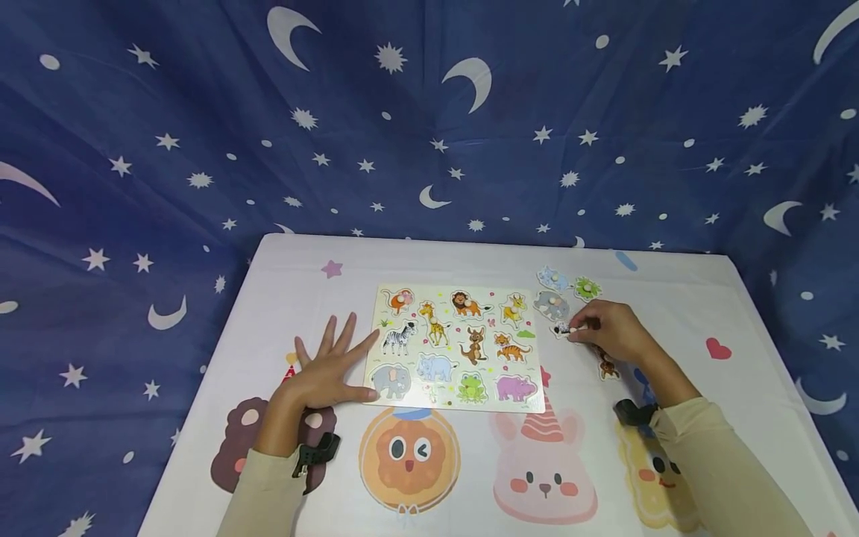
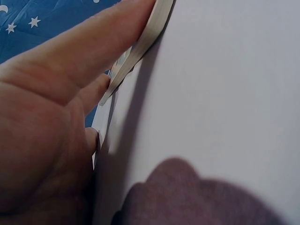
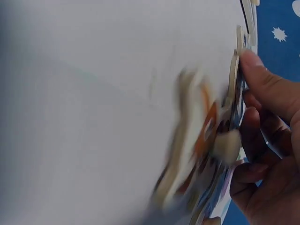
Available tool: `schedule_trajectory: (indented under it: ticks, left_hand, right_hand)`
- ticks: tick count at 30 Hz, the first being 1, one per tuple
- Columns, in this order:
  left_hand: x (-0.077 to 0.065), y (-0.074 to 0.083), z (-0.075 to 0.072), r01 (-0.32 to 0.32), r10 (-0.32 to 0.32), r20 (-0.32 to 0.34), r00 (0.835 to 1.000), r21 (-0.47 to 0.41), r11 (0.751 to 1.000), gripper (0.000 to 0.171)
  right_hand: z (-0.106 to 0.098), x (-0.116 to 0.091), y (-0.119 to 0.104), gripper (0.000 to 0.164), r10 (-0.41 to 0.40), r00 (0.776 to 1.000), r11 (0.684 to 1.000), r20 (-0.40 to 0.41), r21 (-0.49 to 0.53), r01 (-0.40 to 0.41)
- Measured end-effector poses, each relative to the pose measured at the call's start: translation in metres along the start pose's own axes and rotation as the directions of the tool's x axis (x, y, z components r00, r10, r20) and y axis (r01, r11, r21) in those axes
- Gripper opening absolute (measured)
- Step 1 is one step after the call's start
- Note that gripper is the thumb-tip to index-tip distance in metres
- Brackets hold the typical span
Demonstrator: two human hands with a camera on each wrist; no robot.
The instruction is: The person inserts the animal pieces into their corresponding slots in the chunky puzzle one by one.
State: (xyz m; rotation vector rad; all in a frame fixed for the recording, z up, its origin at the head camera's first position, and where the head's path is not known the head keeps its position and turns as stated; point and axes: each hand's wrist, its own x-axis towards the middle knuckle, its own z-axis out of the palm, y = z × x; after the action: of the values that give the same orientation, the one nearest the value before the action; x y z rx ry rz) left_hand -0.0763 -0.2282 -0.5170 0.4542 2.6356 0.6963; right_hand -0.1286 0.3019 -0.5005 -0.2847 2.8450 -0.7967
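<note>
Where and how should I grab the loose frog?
Probably by the little knob in its middle, pinched from above, coming in from the right. The frog lies flat, so the raised knob should beat its thin edge; the loose elephant lies to its left.

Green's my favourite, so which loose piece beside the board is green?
The frog piece, just right of the pale blue piece; no other visible loose piece looks mainly green.

Head view: even light; white cloth-covered worktop (image 1: 671,298) bright around pale rectangular wooden puzzle board (image 1: 432,292). Left wrist: dark shadow band beside board. Right wrist: orange-marked wooden piece (image 3: 199,140) blurred.
</note>
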Motion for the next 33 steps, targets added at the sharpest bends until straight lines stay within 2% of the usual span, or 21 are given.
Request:
schedule_trajectory:
  ticks: [5,14,19,25,33]
  left_hand:
    - [0.0001,-0.0012,0.0000,-0.029,0.029,-0.023,0.999,-0.002,1.000,0.110]
    - [-0.0021,0.0004,-0.0003,-0.021,0.021,-0.024,0.999,0.000,1.000,0.111]
    - [-0.0005,-0.0015,0.0017,-0.020,0.020,-0.022,1.000,-0.003,1.000,0.111]
    - [0.0005,-0.0015,0.0024,-0.004,0.004,-0.005,1.000,-0.005,1.000,0.111]
    - [-0.0008,0.0031,-0.0032,0.002,-0.002,0.017,1.000,0.033,0.999,0.111]
  right_hand:
    - [0.0016,0.0000,-0.0037,0.017,-0.034,0.999,0.998,-0.012,-0.047,0.033]
    - [0.0023,-0.0033,-0.0060,0.029,-0.052,0.999,0.995,0.003,-0.086,0.052]
    - [0.0018,-0.0045,-0.0061,0.025,-0.054,0.999,0.997,-0.002,-0.052,0.054]
    - [0.0034,-0.0045,-0.0060,0.016,-0.096,0.995,0.995,0.022,-0.009,0.097]
    - [0.0039,-0.0068,-0.0098,0.014,-0.127,0.991,0.991,0.033,-0.048,0.129]
